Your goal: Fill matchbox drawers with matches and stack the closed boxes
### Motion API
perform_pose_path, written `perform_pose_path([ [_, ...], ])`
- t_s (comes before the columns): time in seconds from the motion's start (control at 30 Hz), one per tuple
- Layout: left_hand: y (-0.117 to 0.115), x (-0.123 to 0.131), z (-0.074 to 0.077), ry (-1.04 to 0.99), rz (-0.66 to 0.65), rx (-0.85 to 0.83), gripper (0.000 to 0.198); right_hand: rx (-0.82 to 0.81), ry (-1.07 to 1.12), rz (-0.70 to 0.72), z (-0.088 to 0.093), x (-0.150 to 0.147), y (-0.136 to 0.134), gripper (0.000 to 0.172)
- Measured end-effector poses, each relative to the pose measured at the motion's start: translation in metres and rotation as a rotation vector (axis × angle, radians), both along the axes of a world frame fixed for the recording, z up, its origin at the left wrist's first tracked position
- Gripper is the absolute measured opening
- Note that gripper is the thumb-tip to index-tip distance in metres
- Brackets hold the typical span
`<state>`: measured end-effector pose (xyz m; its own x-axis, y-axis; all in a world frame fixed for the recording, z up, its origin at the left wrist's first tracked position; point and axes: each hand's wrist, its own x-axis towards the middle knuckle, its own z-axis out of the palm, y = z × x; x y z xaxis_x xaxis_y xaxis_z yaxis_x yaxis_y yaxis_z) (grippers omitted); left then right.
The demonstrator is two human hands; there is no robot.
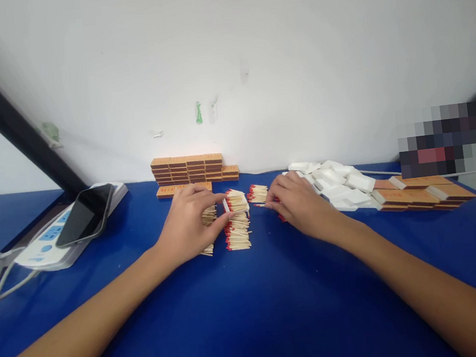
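Observation:
My left hand [191,221] rests on the blue table, fingers closed around a white matchbox tray [235,201] filled with red-tipped matches. Under and beside it lie loose piles of matches [238,236]. My right hand [298,203] lies palm down to the right, fingers curled and pinching matches from a small bundle [258,194] between the two hands.
A stack of orange matchbox sleeves [188,168] stands against the white wall. White empty trays [335,182] and flat orange sleeves [424,194] lie at the right. A phone [84,215] rests on a power strip [41,244] at the left, its cables trailing off the table [253,308].

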<state>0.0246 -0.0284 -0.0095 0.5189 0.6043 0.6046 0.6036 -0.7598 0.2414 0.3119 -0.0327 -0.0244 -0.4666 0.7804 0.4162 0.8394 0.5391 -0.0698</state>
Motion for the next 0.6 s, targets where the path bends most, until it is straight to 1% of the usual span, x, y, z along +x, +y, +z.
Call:
perform_pose_path([
  [0.1,-0.002,0.001,-0.002,0.007,-0.018,-0.018,0.03,0.085,0.103,0.013,0.011,-0.004,-0.008,0.012],
  [0.2,-0.007,0.006,-0.002,-0.02,-0.041,-0.04,0.031,0.111,0.182,0.078,0.018,-0.018,-0.02,0.011],
  [0.3,-0.013,0.011,-0.002,-0.035,-0.072,-0.041,0.031,0.099,0.19,0.118,0.017,-0.03,-0.029,0.008],
  [0.4,-0.017,0.014,-0.001,-0.034,-0.095,-0.042,0.032,0.091,0.189,0.13,0.016,-0.035,-0.032,0.005],
  [0.5,-0.016,0.013,0.0,-0.043,-0.091,-0.05,0.03,0.109,0.218,0.13,0.017,-0.031,-0.03,0.009],
  [0.6,-0.011,0.008,0.002,-0.06,-0.038,-0.061,0.029,0.139,0.247,0.091,0.016,-0.023,-0.023,0.017],
])
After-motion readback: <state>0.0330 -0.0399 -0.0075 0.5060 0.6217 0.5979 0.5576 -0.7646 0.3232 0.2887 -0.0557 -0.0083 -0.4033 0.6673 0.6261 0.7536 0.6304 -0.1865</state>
